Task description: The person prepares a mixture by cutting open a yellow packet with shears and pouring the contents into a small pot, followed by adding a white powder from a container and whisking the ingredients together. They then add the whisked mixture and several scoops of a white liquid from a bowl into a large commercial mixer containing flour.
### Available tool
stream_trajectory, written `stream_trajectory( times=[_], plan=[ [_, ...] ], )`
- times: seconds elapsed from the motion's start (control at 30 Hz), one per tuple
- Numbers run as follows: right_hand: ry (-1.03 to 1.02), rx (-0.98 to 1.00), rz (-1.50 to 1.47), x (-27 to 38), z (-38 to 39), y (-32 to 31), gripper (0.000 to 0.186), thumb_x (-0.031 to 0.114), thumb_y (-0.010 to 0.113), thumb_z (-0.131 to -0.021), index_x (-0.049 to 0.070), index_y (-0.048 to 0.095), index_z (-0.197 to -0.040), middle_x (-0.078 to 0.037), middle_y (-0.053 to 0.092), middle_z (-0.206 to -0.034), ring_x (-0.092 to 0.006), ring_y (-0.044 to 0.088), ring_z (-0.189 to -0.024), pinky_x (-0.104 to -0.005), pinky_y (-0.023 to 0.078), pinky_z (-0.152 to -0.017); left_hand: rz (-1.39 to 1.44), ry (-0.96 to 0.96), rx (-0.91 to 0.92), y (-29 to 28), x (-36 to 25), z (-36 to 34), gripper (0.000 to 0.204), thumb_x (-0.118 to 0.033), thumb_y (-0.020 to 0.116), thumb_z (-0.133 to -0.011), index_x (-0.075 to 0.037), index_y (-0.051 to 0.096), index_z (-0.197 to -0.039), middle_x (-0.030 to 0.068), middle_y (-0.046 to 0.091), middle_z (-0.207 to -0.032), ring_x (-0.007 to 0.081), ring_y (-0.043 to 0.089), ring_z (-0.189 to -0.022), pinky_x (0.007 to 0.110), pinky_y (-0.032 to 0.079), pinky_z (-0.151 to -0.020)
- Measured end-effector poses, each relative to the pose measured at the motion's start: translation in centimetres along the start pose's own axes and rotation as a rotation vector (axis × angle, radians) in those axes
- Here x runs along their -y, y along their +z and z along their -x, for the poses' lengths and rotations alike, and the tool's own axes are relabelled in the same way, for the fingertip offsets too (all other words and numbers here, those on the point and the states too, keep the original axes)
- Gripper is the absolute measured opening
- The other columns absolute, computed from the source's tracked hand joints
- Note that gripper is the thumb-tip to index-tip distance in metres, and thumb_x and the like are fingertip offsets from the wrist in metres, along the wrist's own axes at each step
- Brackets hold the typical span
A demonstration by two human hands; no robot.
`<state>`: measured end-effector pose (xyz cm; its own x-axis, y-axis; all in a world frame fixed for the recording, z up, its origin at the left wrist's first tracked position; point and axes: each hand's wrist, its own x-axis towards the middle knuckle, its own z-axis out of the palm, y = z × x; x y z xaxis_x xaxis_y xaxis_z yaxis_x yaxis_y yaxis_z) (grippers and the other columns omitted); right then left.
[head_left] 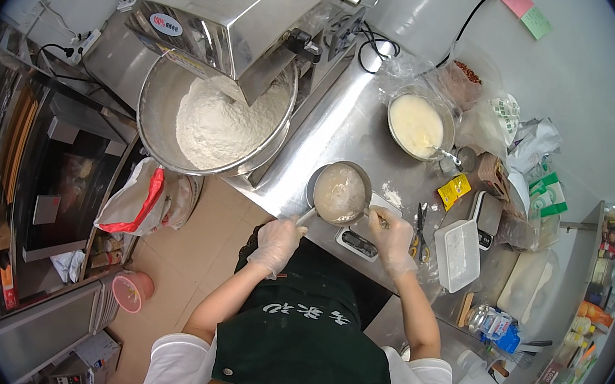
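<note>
Both of my hands wear clear plastic gloves. My left hand (278, 245) is closed round the handle of a small metal saucepan (311, 189). Pale, cloudy liquid with froth (337, 185) fills part of the pan. In my right hand (391, 238) is the handle of a wire whisk (355, 206), whose loops dip into the liquid at the pan's right side. Partly under the pan, a white digital scale (357, 243) lies at the counter's near edge. Scissors (419, 233) lie just right of my right hand.
A large steel mixer bowl (145, 128) of flour stands back left under the mixer (214, 11). Behind the pan sits a bowl (390, 123) of pale yellow liquid. A white plastic tub (457, 255), a yellow packet (454, 191) and another scale (485, 218) crowd the right.
</note>
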<state>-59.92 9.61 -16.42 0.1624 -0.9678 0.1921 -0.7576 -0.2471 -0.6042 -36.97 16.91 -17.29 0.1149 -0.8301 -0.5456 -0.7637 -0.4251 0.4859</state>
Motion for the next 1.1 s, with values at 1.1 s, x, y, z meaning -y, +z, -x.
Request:
stream_trajectory(
  times=[1.1],
  plan=[
    [-0.087,0.224,0.055,0.5,2.0,-1.4,0.019,0.012,0.07,-0.082,0.006,0.072,-0.1,-0.013,0.068,-0.078,-0.0292,0.068,-0.067,-0.0378,0.054,-0.062,-0.057,0.107,-0.073,2.2,3.0,-0.9,0.033,-0.03,0.059,-0.093,-0.01,0.062,-0.119,0.0215,0.067,-0.081,0.0404,0.066,-0.078,0.052,0.049,-0.072]
  ],
)
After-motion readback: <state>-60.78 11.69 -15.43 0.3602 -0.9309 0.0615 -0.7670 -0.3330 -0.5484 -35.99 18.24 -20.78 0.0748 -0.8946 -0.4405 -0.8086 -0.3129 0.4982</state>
